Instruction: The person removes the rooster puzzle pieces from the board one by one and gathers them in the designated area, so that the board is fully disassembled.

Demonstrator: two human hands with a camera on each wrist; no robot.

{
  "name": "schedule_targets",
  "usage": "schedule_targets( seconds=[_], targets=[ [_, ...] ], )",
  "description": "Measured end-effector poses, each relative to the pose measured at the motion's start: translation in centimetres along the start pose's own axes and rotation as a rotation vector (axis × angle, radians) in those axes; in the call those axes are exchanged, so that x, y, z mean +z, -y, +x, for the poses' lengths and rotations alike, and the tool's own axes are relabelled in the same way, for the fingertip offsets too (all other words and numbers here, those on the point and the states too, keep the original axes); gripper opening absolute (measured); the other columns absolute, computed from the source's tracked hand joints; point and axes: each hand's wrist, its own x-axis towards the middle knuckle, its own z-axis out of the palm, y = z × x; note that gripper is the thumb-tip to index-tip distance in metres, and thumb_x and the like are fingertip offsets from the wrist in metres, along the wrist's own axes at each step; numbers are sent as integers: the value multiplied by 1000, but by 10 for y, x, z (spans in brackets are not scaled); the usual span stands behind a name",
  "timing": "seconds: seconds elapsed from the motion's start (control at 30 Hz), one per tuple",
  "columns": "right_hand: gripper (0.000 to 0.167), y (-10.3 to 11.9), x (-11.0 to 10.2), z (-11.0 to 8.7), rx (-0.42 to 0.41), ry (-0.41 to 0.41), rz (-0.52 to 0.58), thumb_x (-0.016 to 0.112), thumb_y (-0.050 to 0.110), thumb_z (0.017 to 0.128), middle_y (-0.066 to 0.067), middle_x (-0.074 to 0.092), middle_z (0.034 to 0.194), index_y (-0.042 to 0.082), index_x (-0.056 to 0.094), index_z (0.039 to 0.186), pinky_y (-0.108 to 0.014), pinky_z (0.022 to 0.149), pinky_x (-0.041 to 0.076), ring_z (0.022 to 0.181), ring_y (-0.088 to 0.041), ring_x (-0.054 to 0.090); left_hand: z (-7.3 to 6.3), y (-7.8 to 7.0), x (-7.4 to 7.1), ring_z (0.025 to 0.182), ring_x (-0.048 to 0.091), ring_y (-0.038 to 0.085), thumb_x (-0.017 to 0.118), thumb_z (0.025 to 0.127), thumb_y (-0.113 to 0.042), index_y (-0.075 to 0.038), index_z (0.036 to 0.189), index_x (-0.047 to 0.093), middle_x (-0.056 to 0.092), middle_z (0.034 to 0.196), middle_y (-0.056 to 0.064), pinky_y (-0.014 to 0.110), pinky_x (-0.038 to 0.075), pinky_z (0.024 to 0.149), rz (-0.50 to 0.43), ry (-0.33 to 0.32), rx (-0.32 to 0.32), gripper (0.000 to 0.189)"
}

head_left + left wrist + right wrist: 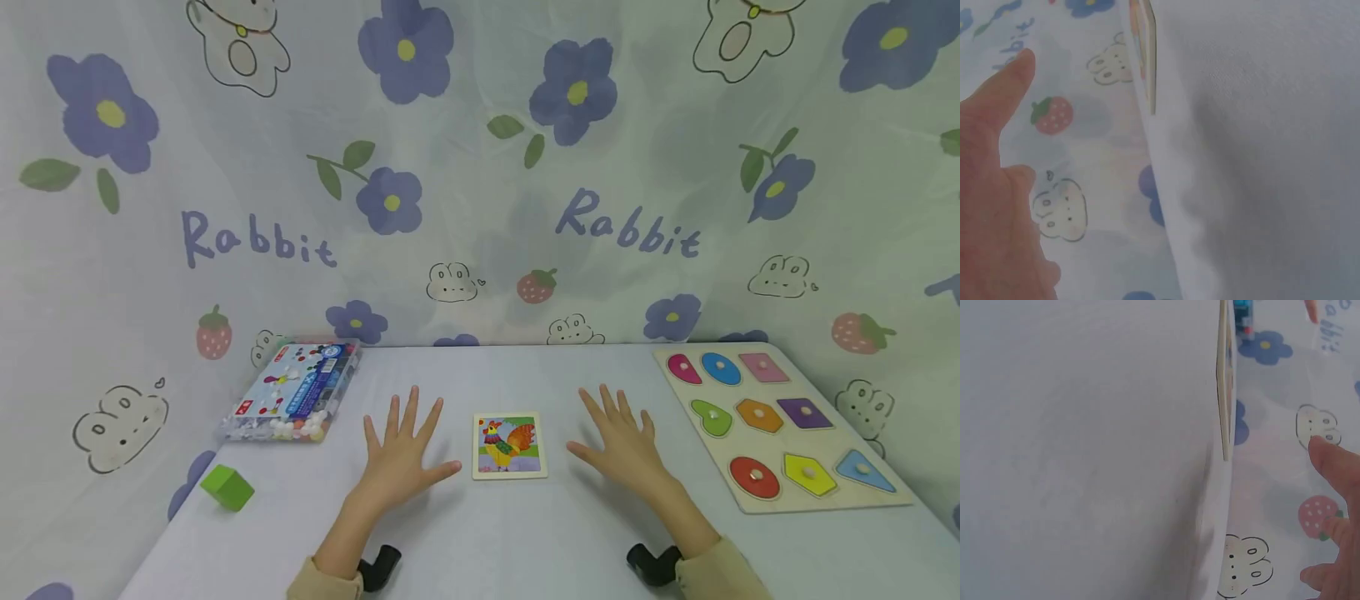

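Note:
A small square rooster picture puzzle (510, 446) lies flat on the white table between the two hands. The left hand (401, 462) hovers to its left, fingers spread and straight, holding nothing. To its right the right hand (622, 442) is held the same way, palm down with fingers spread. In the left wrist view the puzzle's edge (1151, 62) shows at the top, with the left hand (997, 187) at the left side. The right wrist view shows the puzzle's edge (1222, 387) too, and part of the right hand (1338, 512) at the right border.
At the back left sits a clear plastic box (292, 392) with a printed sheet and small beads. A green cube (227, 487) lies in front of it. On the right is a wooden shape board (787, 492) with several coloured knobbed pieces. A rabbit-print curtain (480, 167) hangs behind.

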Motion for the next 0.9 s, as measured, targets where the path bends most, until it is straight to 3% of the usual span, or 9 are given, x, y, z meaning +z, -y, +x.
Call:
schedule_targets(
  seconds=[0.23,0.37,0.5,0.63,0.9],
  targets=[
    [79,4,9,12,22,45,63,65,46,81,-24,23,148,15,31,145,-72,98,10,135,-48,15,18,1,11,138,-12,40,59,78,-61,-22,149,16,-6,154,15,69,-11,99,6,25,-6,91],
    [72,9,15,22,47,94,143,66,40,82,-22,36,143,14,36,142,-72,92,20,130,-46,29,28,1,17,138,-10,42,58,78,-62,-22,149,17,-3,154,16,70,-9,99,-31,34,25,91],
    [61,17,23,31,82,138,220,67,34,83,-17,52,131,13,46,136,-67,85,30,118,-41,46,38,-3,22,138,-6,43,59,78,-60,-22,149,19,0,154,16,71,-6,99,-66,49,50,90],
    [51,24,29,37,95,168,270,68,28,82,-13,61,115,12,54,128,-60,82,35,107,-36,52,46,-10,26,138,-4,44,61,79,-57,-21,148,21,3,154,16,71,-5,99,-103,90,68,88],
    [42,33,40,50,66,183,167,71,29,78,-8,61,98,11,64,115,-49,74,43,90,-28,55,61,-23,37,138,1,46,67,72,-58,-22,143,37,14,153,17,72,-5,98,-134,210,118,85]
  ],
)
